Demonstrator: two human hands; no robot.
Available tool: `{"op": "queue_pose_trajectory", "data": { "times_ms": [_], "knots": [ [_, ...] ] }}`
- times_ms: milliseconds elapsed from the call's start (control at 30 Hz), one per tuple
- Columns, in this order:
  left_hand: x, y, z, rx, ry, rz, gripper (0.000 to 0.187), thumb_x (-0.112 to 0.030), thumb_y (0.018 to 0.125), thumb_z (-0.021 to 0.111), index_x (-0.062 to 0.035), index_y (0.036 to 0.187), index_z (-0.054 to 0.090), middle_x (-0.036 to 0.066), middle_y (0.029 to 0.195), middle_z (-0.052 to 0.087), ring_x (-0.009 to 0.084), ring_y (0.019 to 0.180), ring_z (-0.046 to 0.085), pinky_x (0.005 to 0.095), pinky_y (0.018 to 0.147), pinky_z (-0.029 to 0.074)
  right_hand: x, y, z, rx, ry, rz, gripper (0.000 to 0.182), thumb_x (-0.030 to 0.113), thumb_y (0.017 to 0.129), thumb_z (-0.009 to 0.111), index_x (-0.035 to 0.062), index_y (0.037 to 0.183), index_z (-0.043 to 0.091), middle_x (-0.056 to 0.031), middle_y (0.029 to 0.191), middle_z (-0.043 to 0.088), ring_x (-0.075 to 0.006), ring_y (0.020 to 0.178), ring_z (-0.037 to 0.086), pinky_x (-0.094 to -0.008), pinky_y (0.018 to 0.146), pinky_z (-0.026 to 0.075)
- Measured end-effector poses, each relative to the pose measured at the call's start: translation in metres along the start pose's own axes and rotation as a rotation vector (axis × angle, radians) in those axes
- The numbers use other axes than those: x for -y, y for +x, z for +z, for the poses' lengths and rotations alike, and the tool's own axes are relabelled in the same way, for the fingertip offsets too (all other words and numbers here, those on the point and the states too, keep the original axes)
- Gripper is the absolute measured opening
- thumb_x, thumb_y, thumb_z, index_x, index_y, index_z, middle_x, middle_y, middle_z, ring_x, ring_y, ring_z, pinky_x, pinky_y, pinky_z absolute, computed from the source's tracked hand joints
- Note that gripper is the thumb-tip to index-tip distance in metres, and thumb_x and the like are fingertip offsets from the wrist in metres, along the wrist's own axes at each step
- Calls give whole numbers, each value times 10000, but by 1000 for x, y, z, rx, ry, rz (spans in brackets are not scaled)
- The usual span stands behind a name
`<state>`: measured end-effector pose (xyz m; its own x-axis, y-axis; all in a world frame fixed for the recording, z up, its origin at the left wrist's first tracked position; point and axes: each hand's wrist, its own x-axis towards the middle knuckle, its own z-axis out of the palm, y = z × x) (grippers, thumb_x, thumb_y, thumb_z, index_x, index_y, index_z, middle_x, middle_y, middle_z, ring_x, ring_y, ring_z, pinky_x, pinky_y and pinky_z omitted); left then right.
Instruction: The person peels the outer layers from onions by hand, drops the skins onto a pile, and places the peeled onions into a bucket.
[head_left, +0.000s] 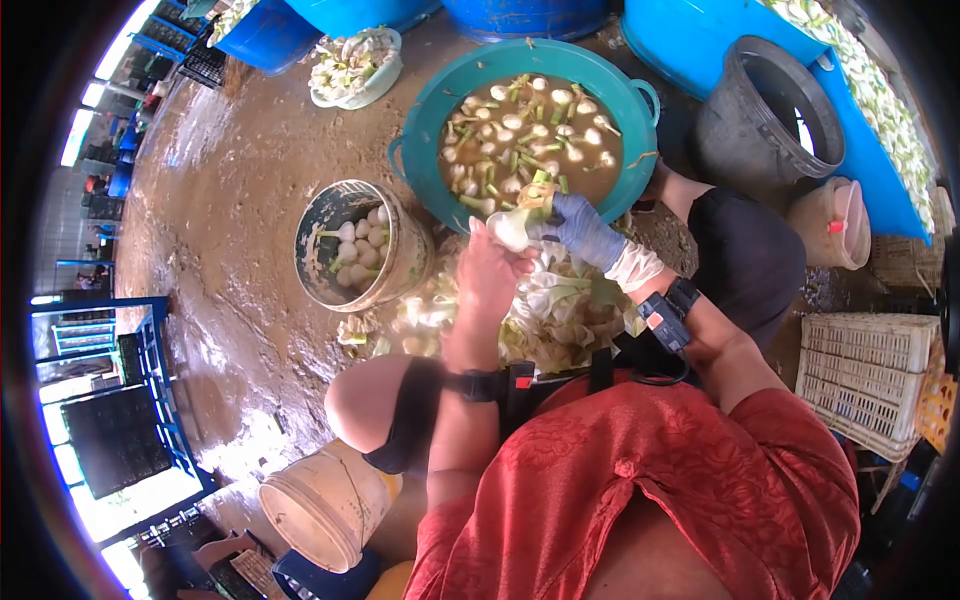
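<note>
My bare left hand (487, 272) grips a pale white-green vegetable bulb (512, 228) at its lower side. My right hand (582, 230), in a blue glove, closes on the same bulb near its green top. Both hands hover above a heap of trimmed leaves (545, 310) in my lap. Just beyond the hands stands a teal basin (420, 130) of murky water with several floating bulbs and green stem pieces. Any tool in the gloved hand is hidden.
A small pail (405, 270) with peeled bulbs stands left of the hands. A white bowl of trimmings (385, 82), blue tubs (690, 40), a black bucket (720, 130), white crates (865, 345) and a cream bucket (320, 500) ring the wet muddy floor.
</note>
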<state>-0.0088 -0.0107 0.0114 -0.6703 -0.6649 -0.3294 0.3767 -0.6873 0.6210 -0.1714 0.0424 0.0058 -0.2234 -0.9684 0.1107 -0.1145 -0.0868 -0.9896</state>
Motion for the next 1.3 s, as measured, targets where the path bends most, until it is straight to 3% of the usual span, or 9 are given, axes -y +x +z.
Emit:
{"op": "queue_pose_trajectory", "data": {
  "times_ms": [200,267,433,500,600,800,1133,1200,1300],
  "knots": [
    [11,-5,11,-339,544,153,479,-453,848,554,-13,1037,534,117,790,605,192,513,533,277,428,406,-14,-5,2,13,-12,-23,327,17,713,679,2,1035,622,-100,974,656,-143,829,615,-280,781,495],
    [3,-9,6,24,207,54,463,-469,842,552,-33,999,544,113,717,584,188,491,508,279,409,378,-17,-7,0,23,-38,-2,308,18,722,674,-2,1025,622,-95,981,653,-136,828,615,-276,776,497],
    [0,-7,6,71,121,-60,447,-478,871,520,-54,1008,560,91,751,608,175,532,526,270,422,383,-10,-12,2,-9,98,-28,234,-39,736,618,-8,967,637,-77,905,662,-99,797,609,-255,711,498],
    [7,-7,19,-324,364,219,353,-351,883,574,-33,1035,591,62,803,628,142,647,564,262,511,439,4,-13,2,-42,204,102,220,-41,734,622,-16,952,637,-75,882,661,-90,792,608,-249,705,498],
    [21,0,-5,-181,693,539,241,-181,874,608,-4,1038,617,53,868,633,116,771,578,255,662,468,10,-12,4,-62,226,201,192,-11,724,652,-35,913,631,-60,805,651,-90,736,605,-256,668,497],
    [4,-8,17,-55,266,400,259,-105,832,636,49,1040,617,136,1032,629,181,951,588,308,868,449,-31,7,-4,-273,-170,222,247,38,667,679,-29,901,632,-167,737,647,-221,645,627,-320,626,494],
    [-8,-9,10,275,-297,278,284,-272,802,663,-41,956,604,171,1221,545,373,1185,462,493,1083,240,-63,-34,-13,166,-874,302,292,250,730,660,23,913,640,-212,866,640,-345,830,627,-429,776,478],
    [-8,-4,2,323,-400,231,307,-265,776,653,-52,984,577,156,1228,542,364,1255,390,482,1101,210,-33,-38,-19,763,-1060,410,318,292,752,650,34,938,649,-194,892,648,-347,848,625,-435,788,476],
    [-11,-5,2,319,-463,185,332,-232,700,661,-36,959,590,172,1273,508,372,1312,301,468,1111,186,4,-35,-21,598,-1053,302,348,306,730,677,44,958,653,-182,896,651,-351,857,620,-427,789,480]
  ]
}}
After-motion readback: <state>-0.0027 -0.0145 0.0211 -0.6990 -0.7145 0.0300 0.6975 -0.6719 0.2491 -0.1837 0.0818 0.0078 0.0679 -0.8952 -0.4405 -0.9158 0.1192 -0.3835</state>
